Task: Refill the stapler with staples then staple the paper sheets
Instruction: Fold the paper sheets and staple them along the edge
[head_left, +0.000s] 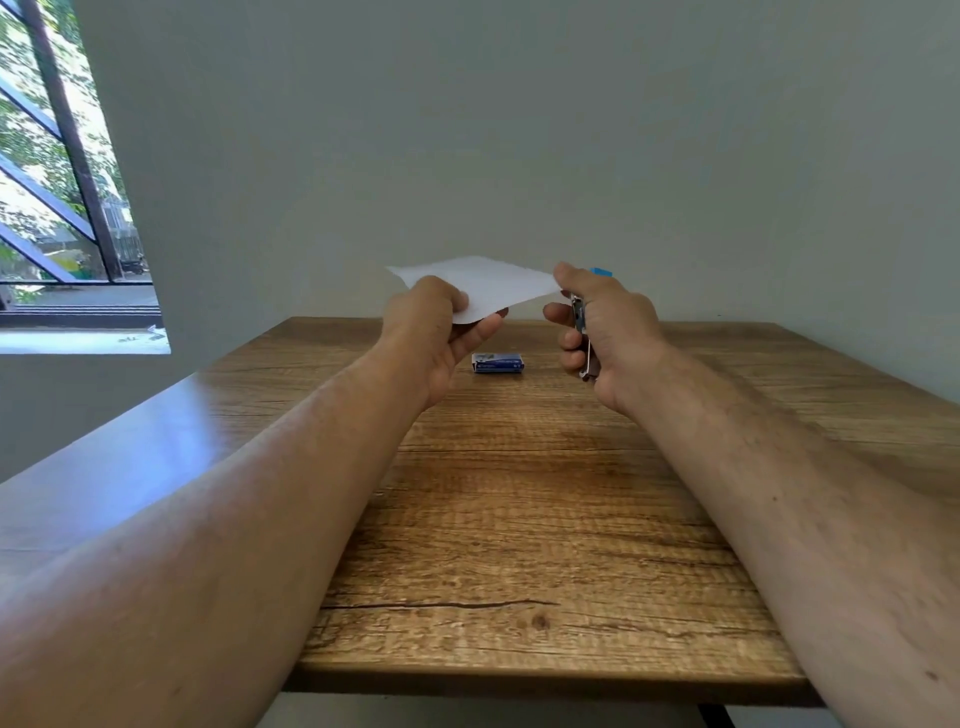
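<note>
Above the wooden table (545, 509), my left hand (436, 332) pinches the near edge of the white paper sheets (488, 286), holding them up in the air. My right hand (602, 327) grips a small stapler (581, 322) with a metal body and a blue top, its front end at the right corner of the sheets. My fingers hide most of the stapler. A small blue staple box (497, 362) lies on the table below and between my hands.
A pale wall stands just behind the table's far edge. A window (57, 171) with dark bars is at the left, above a sill. The table's near edge lies below my forearms.
</note>
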